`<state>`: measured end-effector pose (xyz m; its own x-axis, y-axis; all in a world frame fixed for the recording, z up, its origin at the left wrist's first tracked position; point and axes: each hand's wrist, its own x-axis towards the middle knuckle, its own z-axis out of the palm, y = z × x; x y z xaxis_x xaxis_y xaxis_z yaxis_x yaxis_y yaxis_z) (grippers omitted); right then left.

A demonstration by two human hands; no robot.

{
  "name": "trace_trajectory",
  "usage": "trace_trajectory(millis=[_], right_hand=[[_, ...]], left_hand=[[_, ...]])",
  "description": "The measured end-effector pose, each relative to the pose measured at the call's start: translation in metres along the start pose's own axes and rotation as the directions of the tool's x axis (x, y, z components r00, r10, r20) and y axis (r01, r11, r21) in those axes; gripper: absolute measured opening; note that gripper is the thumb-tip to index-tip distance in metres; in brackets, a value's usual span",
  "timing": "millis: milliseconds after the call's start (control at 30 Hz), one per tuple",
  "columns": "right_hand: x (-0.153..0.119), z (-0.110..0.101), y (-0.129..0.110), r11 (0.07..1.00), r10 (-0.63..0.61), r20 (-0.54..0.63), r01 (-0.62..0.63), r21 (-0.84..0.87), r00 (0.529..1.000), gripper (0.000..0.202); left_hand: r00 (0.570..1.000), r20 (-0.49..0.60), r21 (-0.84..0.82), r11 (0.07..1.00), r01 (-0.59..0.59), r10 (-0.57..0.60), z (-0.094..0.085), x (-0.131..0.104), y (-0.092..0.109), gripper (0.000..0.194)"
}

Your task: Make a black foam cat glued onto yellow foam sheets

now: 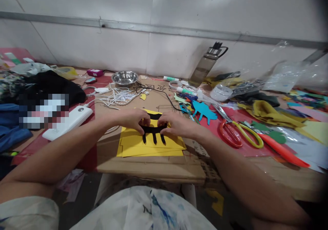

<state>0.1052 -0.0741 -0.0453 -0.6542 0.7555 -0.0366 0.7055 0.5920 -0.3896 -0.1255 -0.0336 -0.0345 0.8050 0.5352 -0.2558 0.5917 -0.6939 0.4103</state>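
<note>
A black cut-out shape point(154, 130) with a curved bar and several short prongs lies on a small stack of yellow sheets point(151, 151) in front of me. Another black strip point(154, 116) shows just beyond it, between my hands. At the shape's left end, my left hand point(134, 119) is closed, thumb and fingers bent onto its edge. My right hand point(173, 123) grips the opposite end in the same way. The fingertips partly cover both ends of the shape. The sheets rest on a cardboard board point(143, 170) near the table's front edge.
Right of the sheets lie a blue cut-out point(204, 111), scissors with red and yellow handles point(237, 134) and an orange-red tool point(284, 149). A bottle point(206, 64) leans behind. Leftward are a white power bank point(68, 122), cables and a metal bowl point(124, 78).
</note>
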Motion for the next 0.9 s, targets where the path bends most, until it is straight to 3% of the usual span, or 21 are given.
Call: trace_trajectory(millis=[233, 300, 400, 433, 633, 900], right_hand=[[-0.003, 0.000, 0.004, 0.977, 0.090, 0.058, -0.100, 0.188, 0.994, 0.004], [-0.003, 0.001, 0.012, 0.955, 0.155, -0.057, -0.135, 0.263, 0.986, 0.009], [-0.002, 0.002, 0.028, 0.933, 0.295, -0.295, -0.207, 0.296, 0.909, 0.013], [-0.002, 0.003, 0.033, 0.935, 0.312, -0.321, -0.228, 0.273, 0.894, 0.015], [-0.002, 0.008, 0.050, 0.955, 0.296, -0.192, -0.295, 0.035, 0.936, 0.058], [0.002, 0.009, 0.053, 0.945, 0.324, -0.166, -0.313, 0.089, 0.931, 0.044]], left_hand=[[1.000, 0.016, -0.059, 0.998, 0.005, -0.004, -0.005, 0.001, 0.003, 0.026], [0.994, -0.087, -0.111, 0.992, 0.058, -0.067, -0.009, 0.002, -0.002, 0.018], [0.927, -0.336, -0.103, 0.984, 0.143, -0.170, -0.011, 0.003, -0.016, 0.019], [0.913, -0.367, -0.068, 0.984, 0.162, -0.176, -0.011, 0.003, -0.021, 0.023], [0.955, -0.218, 0.132, 0.964, 0.232, -0.200, -0.003, 0.001, -0.029, 0.053], [0.949, -0.227, 0.118, 0.961, 0.250, -0.219, -0.003, 0.002, -0.032, 0.061]])
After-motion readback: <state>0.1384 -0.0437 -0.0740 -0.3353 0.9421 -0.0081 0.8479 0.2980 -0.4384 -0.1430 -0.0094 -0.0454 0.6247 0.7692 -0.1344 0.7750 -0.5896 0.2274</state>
